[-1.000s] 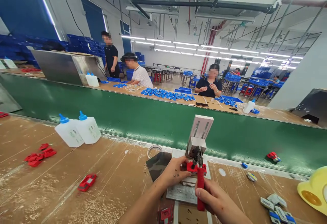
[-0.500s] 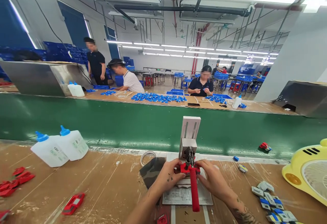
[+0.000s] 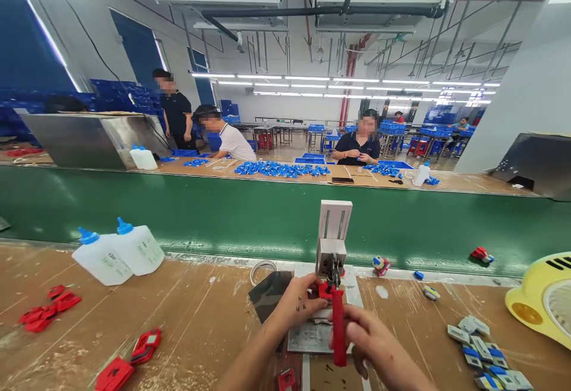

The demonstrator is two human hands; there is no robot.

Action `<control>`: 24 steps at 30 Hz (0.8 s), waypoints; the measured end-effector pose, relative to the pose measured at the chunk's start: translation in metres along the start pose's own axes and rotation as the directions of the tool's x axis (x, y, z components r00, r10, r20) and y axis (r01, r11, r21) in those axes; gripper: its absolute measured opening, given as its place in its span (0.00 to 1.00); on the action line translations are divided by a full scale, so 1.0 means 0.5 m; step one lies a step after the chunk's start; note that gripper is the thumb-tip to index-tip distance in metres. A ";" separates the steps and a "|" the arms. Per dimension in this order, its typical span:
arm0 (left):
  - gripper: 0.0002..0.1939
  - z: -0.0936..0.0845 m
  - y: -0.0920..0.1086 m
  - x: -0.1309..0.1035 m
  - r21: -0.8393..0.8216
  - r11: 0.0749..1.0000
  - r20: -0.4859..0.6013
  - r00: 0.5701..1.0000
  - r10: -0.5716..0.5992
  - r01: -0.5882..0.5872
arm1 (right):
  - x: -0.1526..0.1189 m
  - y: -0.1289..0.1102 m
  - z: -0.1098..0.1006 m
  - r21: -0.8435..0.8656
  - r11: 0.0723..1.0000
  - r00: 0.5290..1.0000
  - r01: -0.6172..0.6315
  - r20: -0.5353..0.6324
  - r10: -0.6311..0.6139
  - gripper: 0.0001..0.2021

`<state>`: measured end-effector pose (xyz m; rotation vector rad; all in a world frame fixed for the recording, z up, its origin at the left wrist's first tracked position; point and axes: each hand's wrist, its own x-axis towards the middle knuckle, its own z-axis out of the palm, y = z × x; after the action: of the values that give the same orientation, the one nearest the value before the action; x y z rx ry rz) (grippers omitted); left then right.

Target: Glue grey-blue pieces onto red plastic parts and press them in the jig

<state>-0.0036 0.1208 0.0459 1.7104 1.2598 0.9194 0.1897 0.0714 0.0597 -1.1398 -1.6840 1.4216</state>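
A metal toggle clamp fixture (image 3: pixel 333 248) with a long red handle (image 3: pixel 339 331) stands on a metal base plate in front of me. My left hand (image 3: pixel 303 303) pinches a red plastic part (image 3: pixel 325 291) beneath the clamp's head, with thumb and fingers at its left side. On the handle, my right hand (image 3: pixel 368 337) has its fingers curled around the grip from the right. The handle points down toward me and hides some of the base. How the red part sits in the fixture is partly covered by the clamp and fingers.
White bottles with blue caps (image 3: pixel 140 251) stand left, near loose red parts (image 3: pixel 53 307). Grey and blue pieces (image 3: pixel 482 343) and a yellow fan (image 3: pixel 544 302) are right. A green conveyor (image 3: pixel 223 218) runs behind; co-workers sit and stand beyond it.
My right hand has left the red part and moved down onto the clamp handle. My left hand stays at the part. A red-and-blue piece now shows by the conveyor edge. The view has shifted slightly.
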 end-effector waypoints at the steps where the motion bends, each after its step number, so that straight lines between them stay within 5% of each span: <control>1: 0.07 0.001 -0.002 -0.001 0.001 1.000 0.002 1.000 -0.002 0.002 | -0.010 0.001 0.025 0.044 0.999 0.999 -0.023 0.045 0.021 0.27; 4: 0.08 0.002 -0.007 -0.004 0.003 1.000 0.011 1.000 0.001 -0.001 | -0.012 0.006 0.058 -0.094 0.995 0.999 -0.021 0.035 0.024 0.20; 8: 0.08 0.003 0.000 -0.002 0.021 1.000 0.015 1.000 0.023 -0.023 | 0.018 0.018 0.046 -0.413 0.911 0.995 0.002 -0.090 -0.043 0.17; 14: 0.19 -0.024 0.012 -0.056 0.154 0.988 -0.070 0.997 0.024 -0.013 | 0.008 0.030 0.020 -0.403 0.915 0.992 0.022 -0.102 -0.069 0.21; 17: 0.21 -0.047 -0.029 -0.142 0.304 0.951 -0.110 0.994 -0.026 0.058 | -0.039 0.061 -0.010 -0.348 0.937 0.990 -0.014 -0.135 -0.035 0.22; 21: 0.27 -0.048 -0.116 -0.245 0.521 0.854 0.179 0.975 -0.130 0.018 | -0.106 0.129 -0.017 -0.148 0.987 0.992 -0.064 -0.116 0.047 0.22; 24: 0.19 -0.027 -0.149 -0.275 0.378 0.925 0.043 0.998 -0.046 0.026 | -0.129 0.165 0.008 -0.123 0.989 0.992 -0.081 -0.111 0.068 0.21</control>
<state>-0.0770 0.0037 -0.0286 1.9835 1.5014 0.6321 0.2299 0.0141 -0.0180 -1.3378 -1.6922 1.2892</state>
